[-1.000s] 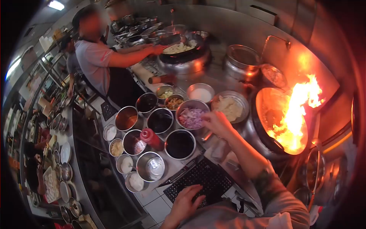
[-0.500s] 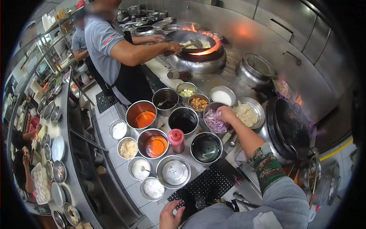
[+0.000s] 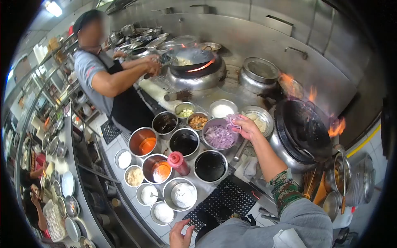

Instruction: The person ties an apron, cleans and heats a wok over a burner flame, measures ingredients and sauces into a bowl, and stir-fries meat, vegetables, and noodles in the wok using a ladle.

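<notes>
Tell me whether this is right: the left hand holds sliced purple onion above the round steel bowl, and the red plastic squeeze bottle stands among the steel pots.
Wrong hand: the head view shows the right hand holding the sliced purple onion above the round steel bowl. The red plastic squeeze bottle does stand among the steel pots.

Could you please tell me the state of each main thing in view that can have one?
Right hand: closed on onion slices, raised over the bowl
Left hand: open, fingers apart
Onion bowl: uncovered, holding sliced onion
Squeeze bottle: upright
Nearest wok: flames beside it
Co-worker's wok: food inside, flame at its rim
</notes>
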Demonstrator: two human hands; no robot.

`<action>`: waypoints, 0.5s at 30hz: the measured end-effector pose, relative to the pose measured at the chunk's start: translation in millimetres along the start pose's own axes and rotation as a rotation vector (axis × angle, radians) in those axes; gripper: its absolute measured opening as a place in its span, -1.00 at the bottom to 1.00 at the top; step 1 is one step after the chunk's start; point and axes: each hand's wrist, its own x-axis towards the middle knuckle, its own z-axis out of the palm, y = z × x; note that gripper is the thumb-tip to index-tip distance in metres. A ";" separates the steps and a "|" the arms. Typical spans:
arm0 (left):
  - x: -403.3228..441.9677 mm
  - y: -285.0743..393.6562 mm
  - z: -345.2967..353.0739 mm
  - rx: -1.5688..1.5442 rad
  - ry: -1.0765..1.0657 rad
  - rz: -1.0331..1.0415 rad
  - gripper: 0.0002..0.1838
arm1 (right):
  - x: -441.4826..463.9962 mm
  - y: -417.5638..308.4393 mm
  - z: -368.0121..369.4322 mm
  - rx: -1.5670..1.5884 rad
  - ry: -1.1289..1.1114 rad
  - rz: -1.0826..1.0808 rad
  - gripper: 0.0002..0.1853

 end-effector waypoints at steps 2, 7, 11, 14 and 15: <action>0.5 8.3 3.0 0.042 -0.014 -0.013 -0.72 | -15.2 -15.7 -19.1 0.238 -0.019 -0.061 -0.63; 0.5 9.4 16.4 -0.012 -0.107 -0.084 -0.66 | -75.0 -75.0 -108.9 0.215 0.056 -0.215 -0.65; -7.4 -5.9 38.0 -0.011 -0.081 -0.004 -0.65 | -94.0 -98.4 -227.2 -0.422 0.396 -0.204 -0.63; -11.7 2.4 47.0 0.013 -0.116 0.025 -0.64 | -104.0 -115.2 -269.5 -1.044 0.581 -0.195 -0.60; -14.2 7.4 49.4 0.020 -0.123 0.025 -0.64 | -106.3 -119.3 -279.8 -1.451 0.643 -0.245 -0.59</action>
